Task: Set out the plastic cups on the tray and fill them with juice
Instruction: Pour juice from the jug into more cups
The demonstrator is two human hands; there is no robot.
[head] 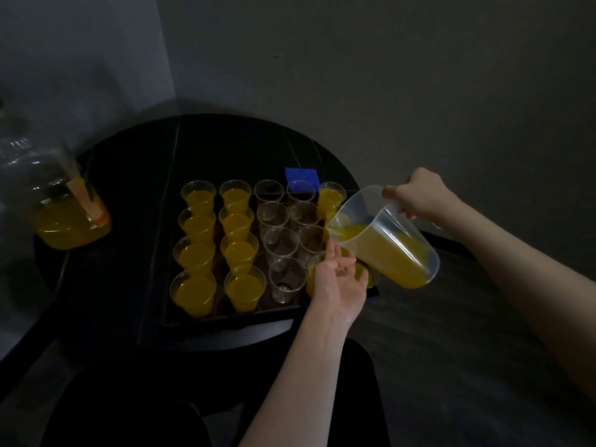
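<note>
A dark tray point(232, 317) on the round black table holds several clear plastic cups in rows. The two left columns, such as the cup point(194, 293), are full of orange juice; the middle cups, such as the cup point(287, 279), are empty. My right hand point(416, 198) grips the handle of a clear jug point(387, 237), tilted with its spout low over the right column and juice pooled toward the spout. My left hand point(338, 282) lies with fingers loosely spread against a cup at the tray's front right, under the jug. That cup is mostly hidden.
A large clear bottle point(69, 217) with orange juice stands at the table's left edge. A blue cloth point(301, 176) lies behind the tray. Grey walls close in behind and to the left; the table's near rim point(225, 343) is just below the tray.
</note>
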